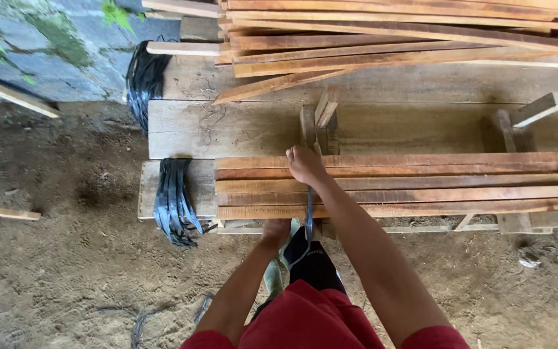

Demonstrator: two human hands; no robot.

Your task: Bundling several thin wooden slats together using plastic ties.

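Observation:
A flat bundle of long wooden slats (421,184) lies across a rough plank workbench (240,129). A dark plastic strap (309,213) runs over the bundle's near edge and down. My right hand (305,165) presses on top of the slats, gripping the strap's upper end. My left hand (274,232) is below the bench edge, closed around the strap's lower part. My red shorts and a dark boot show at the bottom.
Bunches of black strapping (174,200) hang over the bench's left end, more (143,81) behind it. A loose pile of slats (389,39) lies at the back. Small wooden uprights (321,119) stand on the bench. Dirt ground spreads to the left.

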